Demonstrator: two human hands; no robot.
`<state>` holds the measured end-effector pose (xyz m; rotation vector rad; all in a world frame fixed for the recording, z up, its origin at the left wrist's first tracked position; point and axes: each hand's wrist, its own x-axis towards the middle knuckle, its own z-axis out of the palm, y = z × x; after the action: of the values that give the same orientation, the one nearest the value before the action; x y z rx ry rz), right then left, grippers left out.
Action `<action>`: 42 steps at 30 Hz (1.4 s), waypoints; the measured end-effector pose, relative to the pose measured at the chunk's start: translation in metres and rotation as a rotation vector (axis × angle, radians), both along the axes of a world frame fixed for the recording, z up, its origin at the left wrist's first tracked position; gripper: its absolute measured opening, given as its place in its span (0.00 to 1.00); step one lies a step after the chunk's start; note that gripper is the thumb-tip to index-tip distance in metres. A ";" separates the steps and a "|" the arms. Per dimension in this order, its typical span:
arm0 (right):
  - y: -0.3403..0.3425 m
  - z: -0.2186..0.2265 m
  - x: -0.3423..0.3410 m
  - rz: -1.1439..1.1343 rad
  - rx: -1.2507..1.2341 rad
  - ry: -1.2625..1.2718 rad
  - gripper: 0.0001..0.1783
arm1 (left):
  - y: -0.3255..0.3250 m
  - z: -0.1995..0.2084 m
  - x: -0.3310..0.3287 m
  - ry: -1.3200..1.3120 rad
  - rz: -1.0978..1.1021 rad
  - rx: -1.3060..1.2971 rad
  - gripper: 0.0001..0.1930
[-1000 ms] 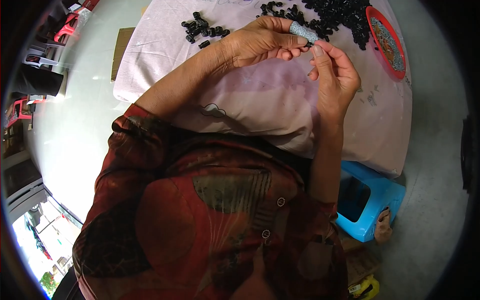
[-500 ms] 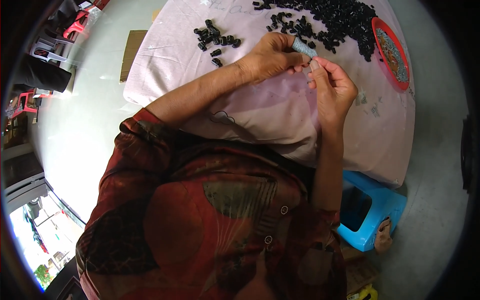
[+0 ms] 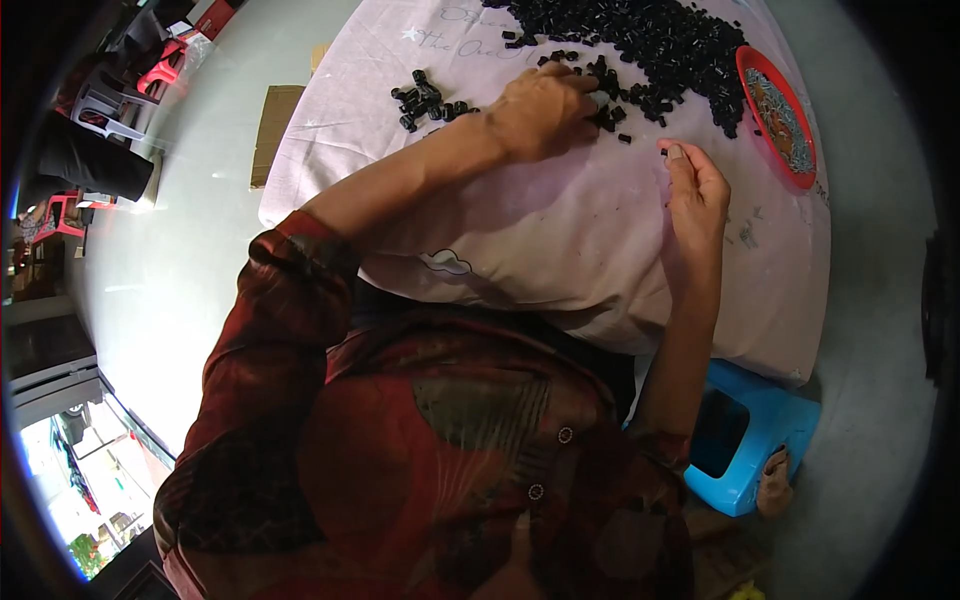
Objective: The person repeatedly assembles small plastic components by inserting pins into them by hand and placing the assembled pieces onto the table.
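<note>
My left hand (image 3: 545, 112) reaches to the near edge of a large heap of small black plastic pieces (image 3: 640, 45). Its fingers curl downward among the loose pieces, with a grey wrap (image 3: 600, 98) on one finger. The fingertips are partly hidden, so what they grip, if anything, does not show. To the right, my right hand (image 3: 700, 190) is raised over the cloth, pinching a small black piece (image 3: 664, 152) between thumb and forefinger. A smaller cluster of black pieces (image 3: 425, 98) lies left of my left hand.
A red tray (image 3: 742, 75) holding small grey metal parts stands at the table's right side. A few grey bits (image 3: 748, 235) lie on the pink tablecloth (image 3: 560, 225). Beside the table's near right corner is a blue plastic stool (image 3: 770, 425). Chairs (image 3: 105, 105) stand far left.
My hands have come apart. The left has moved up to the heap's edge, while the right has shifted slightly right and down with a small black piece in its pinch.
</note>
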<state>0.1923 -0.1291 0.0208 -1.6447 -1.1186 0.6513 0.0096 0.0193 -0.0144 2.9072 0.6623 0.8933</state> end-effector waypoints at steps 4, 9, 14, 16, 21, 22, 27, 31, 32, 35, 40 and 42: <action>-0.006 -0.007 0.000 -0.064 0.025 0.192 0.11 | -0.003 0.007 -0.016 -0.076 -0.142 -0.095 0.11; -0.006 -0.005 -0.007 -0.088 0.101 0.221 0.11 | 0.025 0.028 -0.011 -0.154 0.046 -0.460 0.09; -0.008 -0.006 -0.009 -0.075 0.091 0.220 0.12 | 0.048 0.000 0.024 -0.231 0.014 -0.093 0.10; -0.011 -0.008 -0.004 -0.035 0.083 0.225 0.12 | 0.051 0.004 0.028 -0.116 0.062 -0.279 0.11; -0.008 -0.010 -0.008 -0.068 0.150 0.216 0.12 | 0.053 0.015 0.014 -0.053 0.030 -0.469 0.12; -0.007 -0.010 -0.009 -0.079 0.167 0.231 0.12 | 0.052 0.016 0.013 -0.051 0.027 -0.467 0.12; -0.006 -0.010 -0.010 -0.061 0.166 0.266 0.12 | 0.045 0.026 0.002 -0.215 -0.005 -0.925 0.11; -0.006 -0.011 -0.010 -0.060 0.184 0.181 0.10 | 0.041 0.023 -0.004 -0.546 -0.218 -1.354 0.11; -0.006 -0.010 -0.010 -0.060 0.185 0.177 0.10 | 0.041 0.023 -0.006 -0.549 -0.222 -1.353 0.11; -0.006 -0.010 -0.007 -0.057 0.224 0.141 0.09 | 0.042 0.023 -0.007 -0.291 -0.096 -1.046 0.08; -0.009 -0.006 -0.007 -0.091 0.192 0.164 0.09 | 0.027 0.018 0.021 -0.162 -0.033 -0.560 0.10; -0.006 -0.009 -0.011 -0.072 0.204 0.167 0.09 | 0.033 -0.001 0.040 -0.289 -0.217 0.106 0.12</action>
<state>0.1815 -0.1352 0.0117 -1.4234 -0.9671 0.5959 0.0499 0.0522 -0.0152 2.7797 0.2809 1.3155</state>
